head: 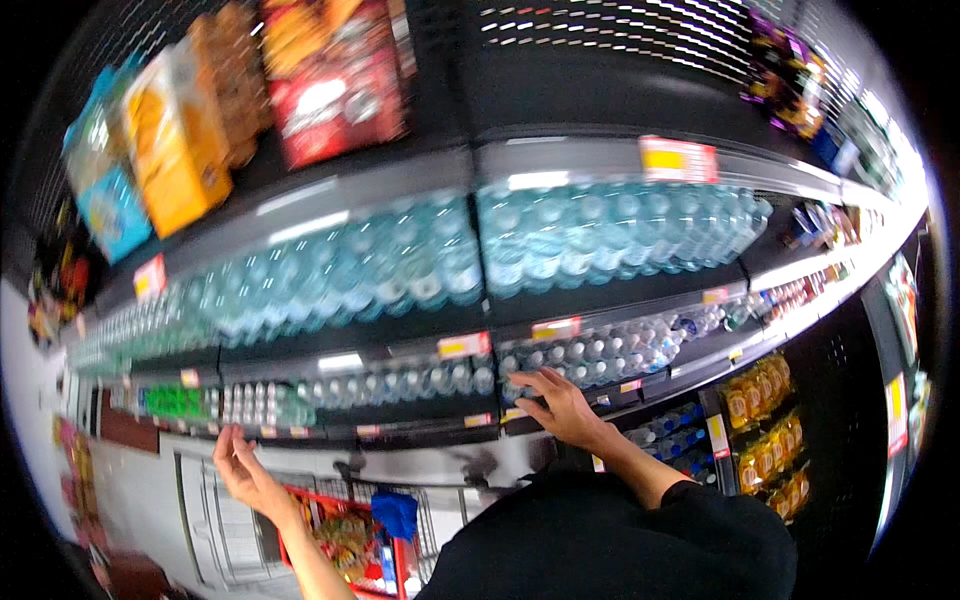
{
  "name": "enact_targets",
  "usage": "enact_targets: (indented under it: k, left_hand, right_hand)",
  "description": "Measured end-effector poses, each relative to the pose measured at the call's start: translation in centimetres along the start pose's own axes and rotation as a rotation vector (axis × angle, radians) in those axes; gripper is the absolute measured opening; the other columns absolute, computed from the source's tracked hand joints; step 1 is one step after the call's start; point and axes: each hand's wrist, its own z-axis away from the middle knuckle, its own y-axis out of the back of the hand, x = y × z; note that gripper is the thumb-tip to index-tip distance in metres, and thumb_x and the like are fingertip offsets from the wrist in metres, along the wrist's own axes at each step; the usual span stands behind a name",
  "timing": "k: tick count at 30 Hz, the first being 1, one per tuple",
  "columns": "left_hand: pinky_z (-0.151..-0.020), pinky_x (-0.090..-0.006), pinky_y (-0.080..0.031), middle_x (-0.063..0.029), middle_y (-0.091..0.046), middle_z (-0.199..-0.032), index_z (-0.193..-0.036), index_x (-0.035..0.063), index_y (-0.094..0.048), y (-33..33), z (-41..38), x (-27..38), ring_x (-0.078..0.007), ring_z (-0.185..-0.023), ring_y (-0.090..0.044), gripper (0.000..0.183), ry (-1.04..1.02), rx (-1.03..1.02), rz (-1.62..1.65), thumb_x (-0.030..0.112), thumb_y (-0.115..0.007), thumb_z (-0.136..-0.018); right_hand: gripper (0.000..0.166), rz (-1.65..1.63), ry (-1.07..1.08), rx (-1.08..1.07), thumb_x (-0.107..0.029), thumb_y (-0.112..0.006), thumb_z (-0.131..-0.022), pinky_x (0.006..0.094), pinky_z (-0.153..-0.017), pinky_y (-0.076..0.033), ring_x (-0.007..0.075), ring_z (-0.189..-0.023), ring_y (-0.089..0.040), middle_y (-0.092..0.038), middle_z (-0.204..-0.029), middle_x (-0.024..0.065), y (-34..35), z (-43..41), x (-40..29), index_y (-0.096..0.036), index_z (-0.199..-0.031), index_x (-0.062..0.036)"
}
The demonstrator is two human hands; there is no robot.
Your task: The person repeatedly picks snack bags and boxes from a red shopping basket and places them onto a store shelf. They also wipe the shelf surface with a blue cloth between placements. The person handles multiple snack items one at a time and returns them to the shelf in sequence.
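Observation:
My right hand (553, 405) reaches towards clear plastic bottles (600, 349) on a lower shelf, fingers apart and slightly bent. Whether its fingertips touch a bottle cannot be told. My left hand (244, 469) is raised at the lower left, with nothing in it that I can see. It appears in front of the lower shelf's edge, near white-capped bottles (259, 401) and bright green packs (174, 402). Above both hands, a long row of pale blue-green plastic bottles (390, 262) fills another shelf.
A shopping cart with a red rim (401, 559) stands below, holding packaged goods and a blue item (395, 514). Colourful bags (176, 139) sit on the top shelf. Yellow-brown packs (757, 391) hang at the right. Price tags (463, 345) line the shelf edges.

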Motion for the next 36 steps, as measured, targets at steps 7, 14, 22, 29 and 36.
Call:
enact_targets:
  k: [7, 14, 22, 29, 36]
  left_hand:
    - [-0.087, -0.0347, -0.051, -0.0160, -0.059, -0.121, -0.124, -0.0012, -0.057, -12.5, -1.6, 15.7, -0.0232, -0.103, -0.059, 0.024, -0.584, -0.276, 0.203, 0.009, -0.050, -0.103]
    - [-0.084, -0.0347, -0.051, -0.0201, -0.058, -0.119, -0.123, -0.0046, -0.056, -22.6, -0.7, 30.1, -0.0243, -0.101, -0.059, 0.031, -0.898, -0.573, 0.471, 0.013, -0.055, -0.098]
    - [-0.090, -0.0294, -0.049, -0.0151, -0.055, -0.133, -0.133, -0.0043, -0.052, -32.8, 2.0, 43.3, -0.0174, -0.109, -0.061, 0.040, -0.701, -1.100, 0.604, 0.006, -0.058, -0.095]
    - [-0.091, -0.0333, -0.052, -0.0166, -0.056, -0.136, -0.139, -0.0023, -0.049, -42.3, 3.9, 49.6, -0.0194, -0.114, -0.062, 0.051, -0.519, -1.383, 0.556, 0.022, -0.064, -0.097]
    - [-0.097, -0.0365, -0.051, -0.0216, -0.052, -0.138, -0.148, -0.0090, -0.035, -50.0, 4.6, 53.3, -0.0257, -0.124, -0.056, 0.079, -0.426, -1.489, 0.479, 0.037, -0.068, -0.094]
  right_hand:
    - [0.042, 0.006, 0.252, 0.581, -0.004, -0.073, -0.083, 0.0394, -0.079, -0.051, 0.0325, -0.092, -0.063, -0.066, -0.106, 0.0162, 15.5, -5.8, -3.8, -0.063, -0.124, -0.0027]
    - [0.035, 0.084, 0.408, 1.144, 0.000, -0.064, -0.090, 0.0332, -0.082, -0.052, 0.0235, -0.100, -0.064, -0.065, -0.116, 0.0148, 31.8, -9.2, -1.9, -0.060, -0.125, 0.0029]
    - [0.046, -0.034, 0.347, 1.471, -0.022, -0.062, -0.099, 0.0354, -0.099, -0.049, 0.0240, -0.119, -0.059, -0.061, -0.127, 0.0209, 50.8, -10.9, 7.7, -0.051, -0.134, 0.0059]
    - [0.060, 0.072, 0.028, 1.479, -0.038, -0.061, -0.095, 0.0426, -0.103, -0.045, 0.0379, -0.121, -0.059, -0.061, -0.128, 0.0278, 59.8, -13.7, 16.7, -0.051, -0.135, 0.0046]
    - [0.080, 0.080, -0.185, 1.308, -0.058, -0.063, -0.090, 0.0416, -0.098, -0.049, 0.0368, -0.112, -0.065, -0.068, -0.116, 0.0268, 60.1, -12.7, 15.3, -0.052, -0.133, 0.0083]
